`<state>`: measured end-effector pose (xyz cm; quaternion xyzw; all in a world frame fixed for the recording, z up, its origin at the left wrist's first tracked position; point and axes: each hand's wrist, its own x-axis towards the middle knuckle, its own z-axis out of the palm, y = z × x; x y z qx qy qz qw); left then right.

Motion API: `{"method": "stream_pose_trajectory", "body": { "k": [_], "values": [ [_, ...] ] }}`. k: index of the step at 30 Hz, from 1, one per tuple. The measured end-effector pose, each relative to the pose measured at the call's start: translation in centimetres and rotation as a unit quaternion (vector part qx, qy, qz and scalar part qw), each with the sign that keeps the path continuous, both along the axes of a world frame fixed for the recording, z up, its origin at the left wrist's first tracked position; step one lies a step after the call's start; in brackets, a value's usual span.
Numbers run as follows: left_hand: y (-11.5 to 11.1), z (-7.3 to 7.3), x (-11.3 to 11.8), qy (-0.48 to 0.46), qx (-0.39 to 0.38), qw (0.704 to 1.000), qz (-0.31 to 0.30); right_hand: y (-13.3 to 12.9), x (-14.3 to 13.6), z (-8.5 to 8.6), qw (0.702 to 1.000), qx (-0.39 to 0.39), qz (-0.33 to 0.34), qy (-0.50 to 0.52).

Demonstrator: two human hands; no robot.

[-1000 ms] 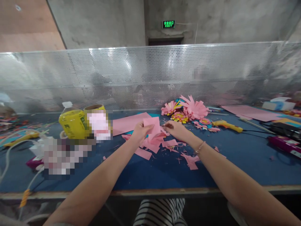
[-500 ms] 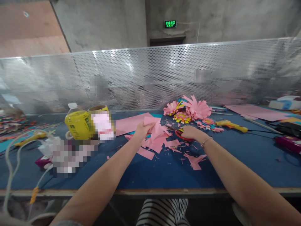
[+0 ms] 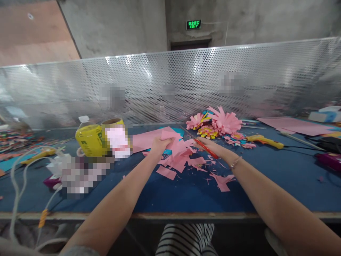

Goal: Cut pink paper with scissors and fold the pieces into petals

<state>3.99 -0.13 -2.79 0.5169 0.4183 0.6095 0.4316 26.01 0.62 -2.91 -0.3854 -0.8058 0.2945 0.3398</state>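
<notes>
— Moved since a second ago: right hand (image 3: 210, 145) off the paper and onto the red-handled scissors (image 3: 204, 144), now lifted, blades pointing up and left toward the pink paper piece (image 3: 170, 137). Left hand (image 3: 160, 144) barely shifted.

— Only the head view to go by. Grip on each side?

— Left closed around the near edge of the pink paper piece, holding it just above the blue table (image 3: 173, 195). Right closed on the scissors' handles; blades too thin and blurred to tell whether parted, probably nearly shut.

— Around the hands?

— Heap of pink scraps (image 3: 181, 161) right under them, more offcuts (image 3: 222, 181) toward the near right. Large pink sheet (image 3: 144, 139) flat behind the left hand. Finished paper flowers (image 3: 218, 124) beyond the scissors, yellow glue gun (image 3: 262, 141) beside those. Yellow bottle (image 3: 89, 140) and tape roll (image 3: 110, 122) well off to the left.

— Risks?

— Blade tips close to the left fingers (image 3: 166, 141); a cut taken without looking could nick them. Limp paper, held at one edge only, could fold into the blades and tear crooked.

— Arm pose?

— Both forearms stretched forward, converging over the table's middle; left wrist turned inward, right wrist low, bracelet (image 3: 236, 162) showing.
</notes>
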Motion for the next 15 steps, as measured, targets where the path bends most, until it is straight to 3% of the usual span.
{"method": "stream_pose_trajectory", "body": {
  "k": [8,15],
  "values": [
    [-0.3,0.4,0.0,0.049,-0.017,0.999,-0.009,-0.6,-0.3,0.3,0.994,-0.037,0.097,-0.029],
    [-0.7,0.8,0.0,0.051,-0.012,0.998,-0.018,-1.4,-0.3,1.0,0.994,-0.029,0.08,-0.063]
  ]
}}
